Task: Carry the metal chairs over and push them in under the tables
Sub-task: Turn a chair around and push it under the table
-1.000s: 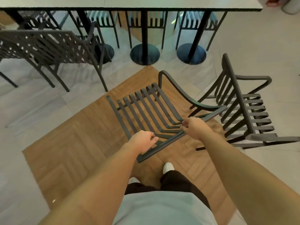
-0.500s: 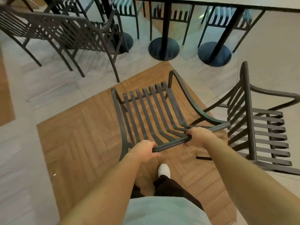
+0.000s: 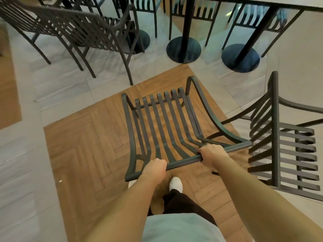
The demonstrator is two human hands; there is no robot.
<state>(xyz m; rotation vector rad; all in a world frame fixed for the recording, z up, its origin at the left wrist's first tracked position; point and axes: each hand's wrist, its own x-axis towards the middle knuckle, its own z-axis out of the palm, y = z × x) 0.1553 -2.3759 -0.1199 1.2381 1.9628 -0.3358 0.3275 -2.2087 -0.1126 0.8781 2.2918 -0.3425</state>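
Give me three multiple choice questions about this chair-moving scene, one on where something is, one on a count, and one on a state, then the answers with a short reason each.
1. Where does the spare chair stand relative to the held chair?
A. On its right
B. On its left
C. Stacked on top of it

2. How many round table bases show on the floor?
A. One
B. Three
C. Five

3. How is the held chair being handled?
A. One hand on an armrest
B. Both hands grip its top back rail
C. Untouched

Answers:
1. A, it stands at the frame's right edge, apart from the held one.
2. B, three dark discs sit below the table.
3. B, the left hand and right hand both curl round the rail.
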